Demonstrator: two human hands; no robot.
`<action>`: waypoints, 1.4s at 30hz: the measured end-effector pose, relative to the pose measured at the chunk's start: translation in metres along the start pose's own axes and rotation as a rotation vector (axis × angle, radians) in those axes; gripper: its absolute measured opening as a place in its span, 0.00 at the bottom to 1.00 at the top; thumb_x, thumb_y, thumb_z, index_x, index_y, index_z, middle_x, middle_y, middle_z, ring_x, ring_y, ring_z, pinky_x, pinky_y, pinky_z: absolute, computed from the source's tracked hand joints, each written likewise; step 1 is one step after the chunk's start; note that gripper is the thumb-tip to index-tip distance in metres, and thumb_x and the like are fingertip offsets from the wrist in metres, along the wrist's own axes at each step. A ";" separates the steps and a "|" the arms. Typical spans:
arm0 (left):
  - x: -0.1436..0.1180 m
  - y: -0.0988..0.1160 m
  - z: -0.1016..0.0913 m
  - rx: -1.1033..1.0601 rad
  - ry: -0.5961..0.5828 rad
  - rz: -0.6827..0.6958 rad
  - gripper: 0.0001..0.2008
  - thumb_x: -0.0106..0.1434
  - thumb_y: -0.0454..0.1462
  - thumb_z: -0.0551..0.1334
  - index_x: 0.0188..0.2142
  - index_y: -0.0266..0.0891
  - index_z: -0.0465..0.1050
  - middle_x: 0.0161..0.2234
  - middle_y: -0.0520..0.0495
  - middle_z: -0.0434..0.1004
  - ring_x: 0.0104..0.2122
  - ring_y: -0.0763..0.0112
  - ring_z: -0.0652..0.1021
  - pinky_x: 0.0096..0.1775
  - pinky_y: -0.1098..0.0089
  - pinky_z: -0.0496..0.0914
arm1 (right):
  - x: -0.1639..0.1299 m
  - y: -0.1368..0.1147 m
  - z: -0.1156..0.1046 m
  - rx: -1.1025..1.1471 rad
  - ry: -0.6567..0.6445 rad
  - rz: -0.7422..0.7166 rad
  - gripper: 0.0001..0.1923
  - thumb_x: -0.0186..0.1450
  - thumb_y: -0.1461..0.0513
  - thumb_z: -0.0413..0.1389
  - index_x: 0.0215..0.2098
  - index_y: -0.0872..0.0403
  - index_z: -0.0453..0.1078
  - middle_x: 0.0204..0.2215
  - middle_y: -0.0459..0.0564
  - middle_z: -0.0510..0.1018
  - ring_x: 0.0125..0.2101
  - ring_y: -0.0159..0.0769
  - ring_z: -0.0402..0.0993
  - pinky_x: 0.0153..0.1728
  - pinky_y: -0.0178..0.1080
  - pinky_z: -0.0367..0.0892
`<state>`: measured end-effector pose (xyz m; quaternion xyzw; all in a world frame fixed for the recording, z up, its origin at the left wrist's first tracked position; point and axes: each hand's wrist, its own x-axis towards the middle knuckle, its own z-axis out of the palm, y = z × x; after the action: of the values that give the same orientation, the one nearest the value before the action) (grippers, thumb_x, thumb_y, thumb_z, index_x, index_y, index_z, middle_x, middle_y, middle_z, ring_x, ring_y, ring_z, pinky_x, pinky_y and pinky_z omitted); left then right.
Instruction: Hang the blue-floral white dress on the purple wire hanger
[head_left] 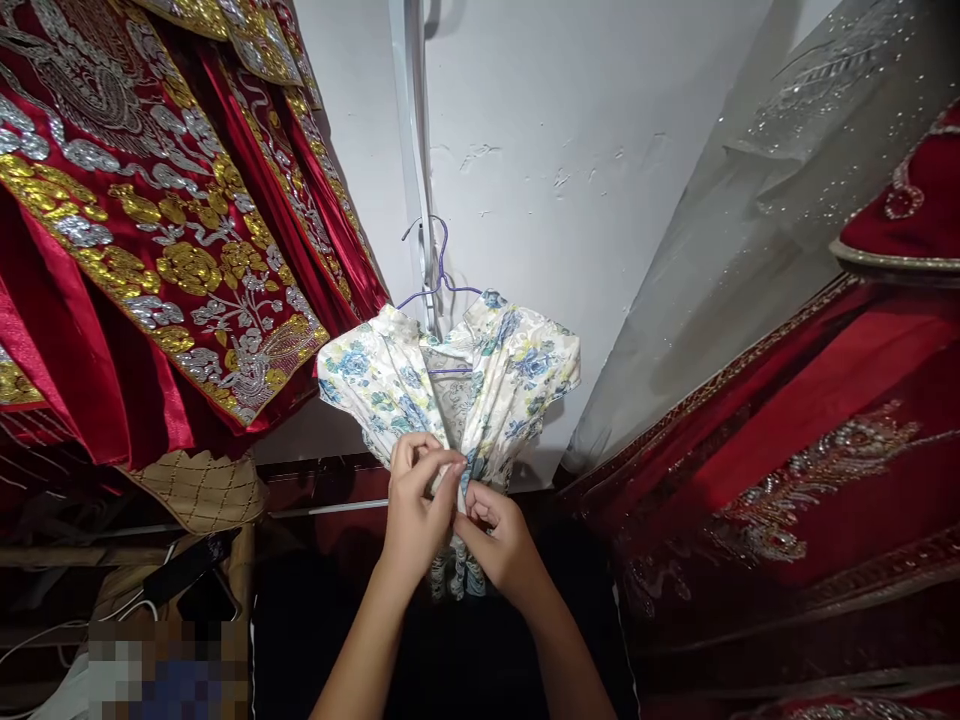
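left hand (416, 510) | right hand (501, 540) | both gripping floral dress (450, 385); no writing legible

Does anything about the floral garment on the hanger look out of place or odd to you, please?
Yes. The white, blue-flowered garment on the purple wire hanger is bunched tightly at its middle, where the left hand and right hand pinch the cloth together, so it puckers instead of hanging flat. The white wall behind shows chipped paint.

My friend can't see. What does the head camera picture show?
Two bare hands, left hand and right hand, pinch the gathered front of a floral dress on a purple wire hanger against a white wall. Red gold-embroidered garments hang on both sides.
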<state>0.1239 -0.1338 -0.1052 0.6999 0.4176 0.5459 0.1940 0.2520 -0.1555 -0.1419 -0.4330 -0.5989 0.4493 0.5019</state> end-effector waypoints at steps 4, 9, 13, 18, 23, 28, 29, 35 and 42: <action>0.042 0.001 0.002 0.099 0.192 0.113 0.05 0.67 0.36 0.60 0.38 0.41 0.75 0.42 0.44 0.65 0.48 0.61 0.69 0.50 0.60 0.65 | -0.005 -0.007 0.006 0.024 -0.053 0.046 0.16 0.63 0.61 0.56 0.23 0.51 0.53 0.18 0.39 0.54 0.21 0.28 0.52 0.23 0.34 0.48; 0.139 0.015 -0.015 0.206 0.362 0.376 0.05 0.68 0.39 0.60 0.36 0.41 0.72 0.45 0.44 0.68 0.51 0.59 0.68 0.54 0.54 0.62 | -0.027 -0.017 0.021 0.010 -0.054 0.093 0.18 0.65 0.59 0.55 0.23 0.51 0.52 0.19 0.40 0.54 0.22 0.29 0.52 0.25 0.35 0.51; 0.178 0.029 -0.028 0.264 0.384 0.476 0.08 0.71 0.40 0.56 0.37 0.40 0.69 0.43 0.45 0.70 0.48 0.61 0.70 0.53 0.54 0.62 | -0.042 -0.014 0.027 0.016 -0.050 0.112 0.18 0.66 0.58 0.55 0.23 0.52 0.52 0.19 0.40 0.55 0.23 0.29 0.53 0.25 0.35 0.51; 0.151 0.033 -0.029 0.189 0.217 0.506 0.07 0.72 0.38 0.54 0.38 0.40 0.67 0.38 0.47 0.72 0.41 0.67 0.72 0.46 0.63 0.67 | -0.026 -0.024 0.009 -0.042 -0.088 0.048 0.12 0.66 0.57 0.56 0.27 0.52 0.62 0.19 0.41 0.61 0.22 0.30 0.57 0.25 0.36 0.55; 0.137 0.029 -0.033 0.161 0.155 0.583 0.04 0.71 0.36 0.55 0.39 0.41 0.68 0.40 0.46 0.71 0.44 0.66 0.72 0.48 0.62 0.67 | 0.038 -0.096 -0.027 -0.130 0.094 -0.278 0.18 0.68 0.57 0.54 0.55 0.50 0.67 0.22 0.43 0.69 0.22 0.33 0.62 0.25 0.37 0.59; 0.139 0.024 -0.039 0.278 0.318 0.562 0.05 0.68 0.38 0.59 0.40 0.41 0.73 0.38 0.46 0.69 0.42 0.64 0.71 0.46 0.61 0.66 | 0.116 -0.137 -0.036 -0.275 0.041 -0.514 0.12 0.69 0.58 0.53 0.50 0.49 0.72 0.25 0.45 0.70 0.25 0.33 0.63 0.27 0.37 0.60; 0.138 0.020 -0.040 0.295 0.316 0.564 0.05 0.68 0.38 0.59 0.40 0.41 0.73 0.36 0.47 0.70 0.40 0.65 0.71 0.45 0.61 0.65 | 0.126 -0.137 -0.035 -0.302 0.011 -0.534 0.09 0.69 0.59 0.54 0.44 0.51 0.74 0.25 0.45 0.70 0.26 0.32 0.64 0.28 0.36 0.60; 0.126 -0.014 -0.033 0.238 0.226 0.630 0.06 0.69 0.36 0.58 0.42 0.41 0.73 0.33 0.47 0.74 0.35 0.67 0.73 0.41 0.63 0.67 | 0.136 -0.126 -0.037 -0.276 -0.098 -0.491 0.08 0.67 0.59 0.56 0.37 0.55 0.73 0.26 0.45 0.74 0.28 0.31 0.69 0.29 0.35 0.63; 0.118 -0.036 -0.018 0.143 0.234 0.695 0.07 0.68 0.34 0.59 0.45 0.42 0.74 0.35 0.46 0.75 0.35 0.68 0.75 0.38 0.65 0.70 | 0.127 -0.125 -0.043 -0.257 -0.113 -0.463 0.08 0.68 0.60 0.55 0.38 0.55 0.73 0.24 0.44 0.73 0.26 0.31 0.69 0.29 0.35 0.63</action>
<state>0.0999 -0.0223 -0.0541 0.7445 0.2116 0.6250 -0.1015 0.2705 -0.0557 0.0108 -0.3188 -0.7612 0.2663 0.4980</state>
